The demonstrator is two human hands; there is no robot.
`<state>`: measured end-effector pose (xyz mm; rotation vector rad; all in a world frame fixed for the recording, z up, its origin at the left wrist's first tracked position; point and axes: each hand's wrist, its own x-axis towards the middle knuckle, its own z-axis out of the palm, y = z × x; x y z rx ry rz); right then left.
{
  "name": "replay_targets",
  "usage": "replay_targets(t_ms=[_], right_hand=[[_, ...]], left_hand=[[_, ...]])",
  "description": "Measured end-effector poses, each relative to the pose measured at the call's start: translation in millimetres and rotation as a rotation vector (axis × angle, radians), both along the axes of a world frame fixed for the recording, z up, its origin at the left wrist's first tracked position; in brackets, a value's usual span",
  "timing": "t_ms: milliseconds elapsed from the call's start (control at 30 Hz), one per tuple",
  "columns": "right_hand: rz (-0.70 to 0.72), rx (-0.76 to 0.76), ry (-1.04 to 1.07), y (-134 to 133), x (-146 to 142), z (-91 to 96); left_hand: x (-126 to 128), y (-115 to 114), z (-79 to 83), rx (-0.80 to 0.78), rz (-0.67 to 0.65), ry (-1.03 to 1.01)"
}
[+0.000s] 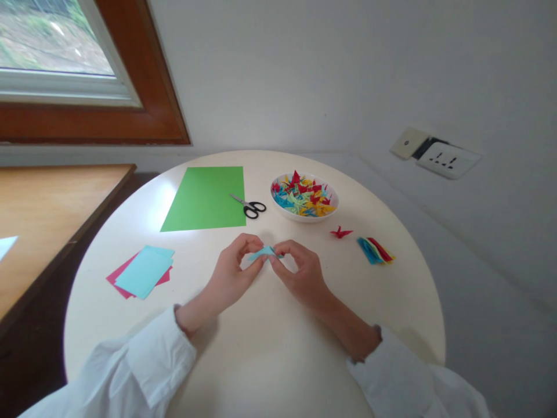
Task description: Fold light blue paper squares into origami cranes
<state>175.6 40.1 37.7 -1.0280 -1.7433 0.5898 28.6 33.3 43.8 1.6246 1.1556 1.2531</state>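
Observation:
Both hands meet at the middle of the round cream table (261,360). My left hand (232,273) and my right hand (300,273) pinch the two ends of a small folded light-blue paper piece (262,253), held just above the tabletop. Fingers of both hands are curled tight on it. Part of the paper is hidden behind my fingertips.
A white bowl (304,213) of several coloured folded paper shapes stands beyond my hands. Black-handled scissors (249,206) lie beside a green sheet (206,197). A red folded shape (340,233) and a stack of small coloured squares (376,251) lie right. Light-blue and pink sheets (143,270) lie left.

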Motion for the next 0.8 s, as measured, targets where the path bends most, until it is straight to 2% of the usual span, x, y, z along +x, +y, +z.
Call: replay_targets(t_ms=[233,533,800], right_hand=[[0.019,0.020,-0.020,-0.8,-0.6,0.6],[0.025,-0.036,0.011,-1.2,-2.4,-1.8],[0.038,-0.147,0.103,-1.3,-4.6,-4.3]], left_hand=[[-0.3,3.6,1.6,-0.110,-0.090,-0.014],[-0.1,5.2,1.2,-0.144,-0.063,-0.073],[1.3,4.9,3.7,-0.178,-0.016,-0.085]])
